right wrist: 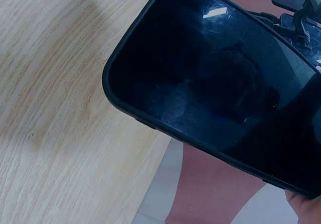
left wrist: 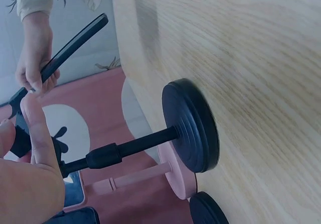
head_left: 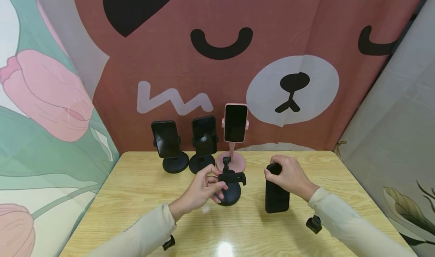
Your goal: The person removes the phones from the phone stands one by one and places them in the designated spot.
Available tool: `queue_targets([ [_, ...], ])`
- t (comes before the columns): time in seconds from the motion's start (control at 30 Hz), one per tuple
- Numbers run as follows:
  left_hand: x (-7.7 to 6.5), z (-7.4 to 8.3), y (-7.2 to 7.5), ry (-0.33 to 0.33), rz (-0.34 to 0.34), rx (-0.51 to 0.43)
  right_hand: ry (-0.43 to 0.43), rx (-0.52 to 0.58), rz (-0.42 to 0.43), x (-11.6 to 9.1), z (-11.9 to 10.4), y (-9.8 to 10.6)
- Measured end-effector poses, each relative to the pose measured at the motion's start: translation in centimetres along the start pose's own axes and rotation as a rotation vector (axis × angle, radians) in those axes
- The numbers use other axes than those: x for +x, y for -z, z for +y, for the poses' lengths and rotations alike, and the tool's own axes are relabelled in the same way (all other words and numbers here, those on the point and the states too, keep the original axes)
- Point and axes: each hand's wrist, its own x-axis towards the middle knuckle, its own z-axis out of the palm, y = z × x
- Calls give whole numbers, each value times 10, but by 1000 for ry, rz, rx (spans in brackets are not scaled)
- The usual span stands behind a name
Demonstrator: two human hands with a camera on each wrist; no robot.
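A black phone stand (head_left: 230,196) with a round base stands on the table in front of the body, its bracket (head_left: 232,178) empty. My left hand (head_left: 201,187) pinches the left end of that bracket between thumb and fingers. In the left wrist view the stand's post (left wrist: 133,146) runs from the base (left wrist: 190,126) up to these fingers. To the right, my right hand (head_left: 290,175) grips a black phone (head_left: 277,198) by its upper end, held above the table. The phone's dark, glossy screen (right wrist: 200,73) fills much of the right wrist view.
Behind the stand, a pink stand (head_left: 240,162) carries a pink-framed phone (head_left: 236,123). Left of it, two black stands hold dark phones (head_left: 165,139) (head_left: 204,136). The wooden table (head_left: 136,211) ends at a printed bear curtain (head_left: 217,71).
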Motion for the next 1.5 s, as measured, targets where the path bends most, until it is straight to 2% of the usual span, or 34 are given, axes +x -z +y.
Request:
queue_targets([
  [0.2,-2,3,4,-37,19,-12,-5,-13,-5,-1,0,1],
  [0.5,-8,8,9,-56,17,-19,-8,-27,-23,-2,2,3],
  [0.7,-14,15,19,-82,16,-28,-6,-22,-28,-4,4,7],
  [1.0,-27,28,36,-99,53,43,-14,-65,-42,-6,12,11],
  [1.27,-37,32,50,-140,51,48,-22,-90,-52,-9,15,14],
  [1.5,-45,37,62,-130,71,70,-36,-98,-51,-12,18,17],
])
